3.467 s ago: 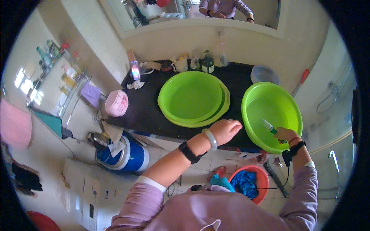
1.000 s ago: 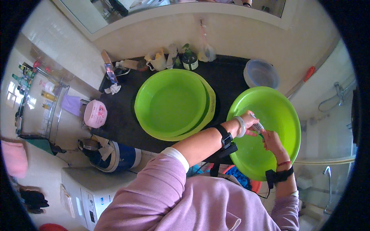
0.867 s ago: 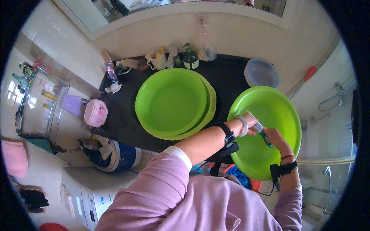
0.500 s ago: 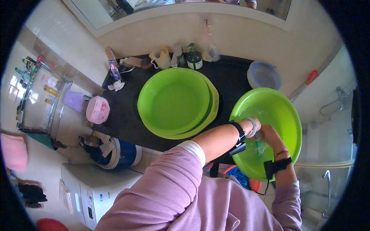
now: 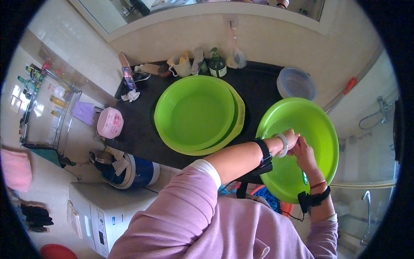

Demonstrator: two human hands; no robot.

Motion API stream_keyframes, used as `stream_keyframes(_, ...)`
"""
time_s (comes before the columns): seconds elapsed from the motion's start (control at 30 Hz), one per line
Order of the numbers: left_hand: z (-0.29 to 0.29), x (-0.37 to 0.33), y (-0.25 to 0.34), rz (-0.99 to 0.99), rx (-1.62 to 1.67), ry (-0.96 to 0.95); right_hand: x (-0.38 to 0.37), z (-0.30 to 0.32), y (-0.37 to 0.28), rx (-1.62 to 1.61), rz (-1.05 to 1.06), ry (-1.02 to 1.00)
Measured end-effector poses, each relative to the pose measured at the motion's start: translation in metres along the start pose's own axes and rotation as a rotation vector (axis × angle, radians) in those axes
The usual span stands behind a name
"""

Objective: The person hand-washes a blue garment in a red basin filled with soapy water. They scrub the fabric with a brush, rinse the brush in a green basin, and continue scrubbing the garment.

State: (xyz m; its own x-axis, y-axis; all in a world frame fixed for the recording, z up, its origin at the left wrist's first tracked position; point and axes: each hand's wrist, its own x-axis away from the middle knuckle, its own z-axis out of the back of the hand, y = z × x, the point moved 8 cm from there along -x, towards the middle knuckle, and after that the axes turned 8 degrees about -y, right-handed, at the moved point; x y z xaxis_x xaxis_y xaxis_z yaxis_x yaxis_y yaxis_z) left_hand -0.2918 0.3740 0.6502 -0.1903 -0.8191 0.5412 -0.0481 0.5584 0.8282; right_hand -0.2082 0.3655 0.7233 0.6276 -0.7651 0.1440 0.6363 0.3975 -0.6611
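Observation:
My left hand (image 5: pixel 290 139), with a pale bangle at its wrist, meets my right hand (image 5: pixel 305 156) above the large green basin (image 5: pixel 324 125) on the right. Both are closed, fingers bent and touching at the fingertips. What they hold, if anything, is hidden between the fingers; only a small dark reddish patch shows beneath them. Past my right wrist a small green-and-white oval (image 5: pixel 305 178) shows against the basin. Black straps with small devices circle both forearms.
Two stacked green basins (image 5: pixel 194 114) sit on the black counter (image 5: pixel 136 140). A clear-lidded tub (image 5: pixel 296 84), a pump bottle (image 5: pixel 217 64) and a pink jar (image 5: pixel 110 123) stand along its edges. Below the right basin lies blue cloth (image 5: pixel 268 197) in a red container. A washing machine (image 5: pixel 110 211) stands lower left.
My hands have drawn together, and my right hand has lifted slightly. The clear, teal-tinted stuff seen below them before no longer shows, and the green-and-white oval has come into view.

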Motion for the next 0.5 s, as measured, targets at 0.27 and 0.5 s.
stream_keyframes(0.27, -0.007, -0.001, -0.026, 0.233, -0.243, -0.136, -0.015, -0.008, 0.125, -0.044, -0.144, -0.107)
stream_keyframes(0.5, -0.003, -0.022, -0.031, 0.232, -0.884, -0.130, -0.021, -0.039, 0.105, 0.063, 0.130, -0.495)
